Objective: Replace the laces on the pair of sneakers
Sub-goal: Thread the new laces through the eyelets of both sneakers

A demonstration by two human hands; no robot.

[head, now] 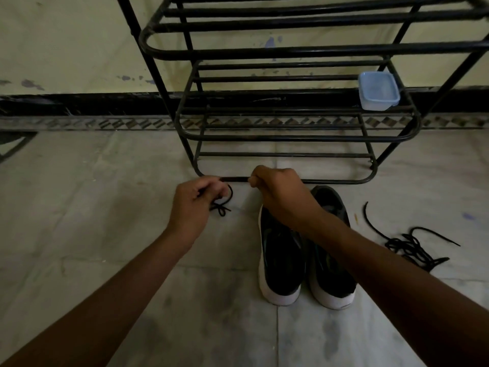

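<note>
Left hand (195,202): fingers curled round a black lace (221,207), with a small loop and knotted tail just beyond the fingertips. Right hand (277,197): fingers curled tight; cannot tell whether they pinch the lace, as it is lost against the shoe rack (291,139) bar. Lace looks light, limp and likely slippery, so best taken near the tip. Sneakers (280,274) sit under the right wrist and look unlaced. A second lace heap (412,247) lies on the floor further right.

Showing two bare forearms, long and slim, going uncovered all the way to the wrists, each ending in a bare grip, the left grip (194,201) and the right grip (280,197), with knuckles standing out rounded in dim light.
</note>
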